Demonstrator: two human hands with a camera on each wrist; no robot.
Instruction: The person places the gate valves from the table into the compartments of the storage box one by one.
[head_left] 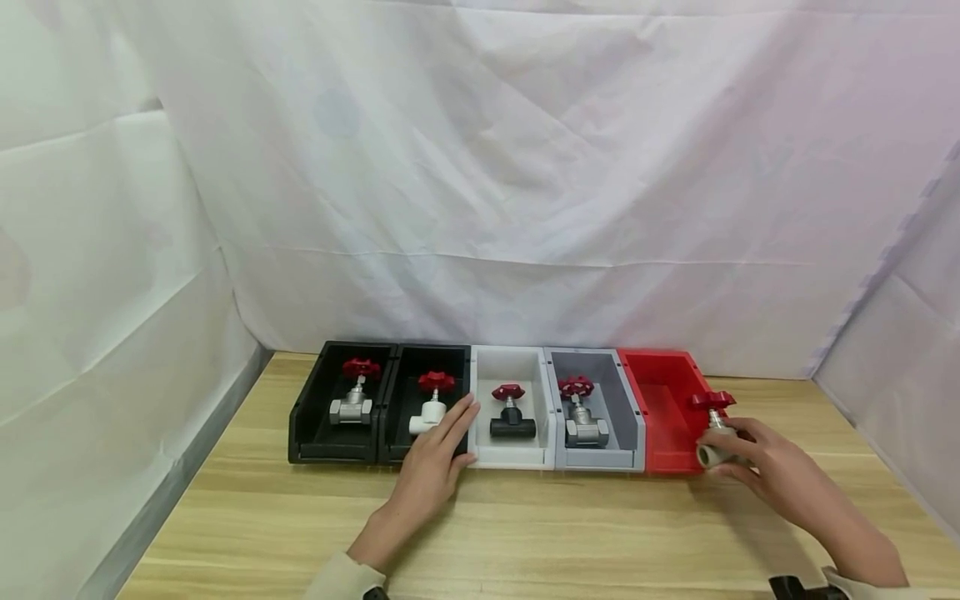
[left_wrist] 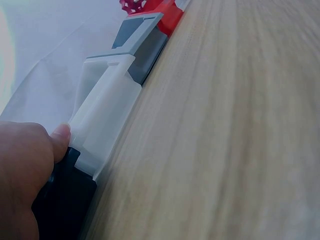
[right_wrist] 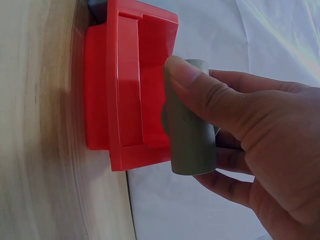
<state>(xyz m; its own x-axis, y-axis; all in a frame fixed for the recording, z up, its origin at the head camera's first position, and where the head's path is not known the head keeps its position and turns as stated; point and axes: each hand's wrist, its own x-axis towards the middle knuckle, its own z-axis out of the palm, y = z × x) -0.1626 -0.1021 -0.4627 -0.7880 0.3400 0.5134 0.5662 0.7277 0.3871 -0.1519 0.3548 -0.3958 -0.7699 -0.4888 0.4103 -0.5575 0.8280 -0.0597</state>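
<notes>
My right hand (head_left: 772, 468) holds a grey-green valve (right_wrist: 192, 137) with a red handwheel (head_left: 712, 400), thumb on one side of its body and fingers on the other. This valve is at the right side of the red bin (head_left: 663, 429), overlapping its edge in the head view. My left hand (head_left: 426, 471) rests with fairly straight fingers on the shared edge of the right-hand black bin (head_left: 397, 446) and the white bin (head_left: 513, 458). Its thumb touches the front there in the left wrist view. A white valve (head_left: 429, 417) with a red handwheel lies just beyond those fingers.
A black valve (head_left: 513, 423) lies in the white bin. Metal valves lie in the grey bin (head_left: 600, 458) and the leftmost black bin (head_left: 333, 452). The bins form a row on the wooden table (head_left: 540, 533), before a white cloth (head_left: 480, 183).
</notes>
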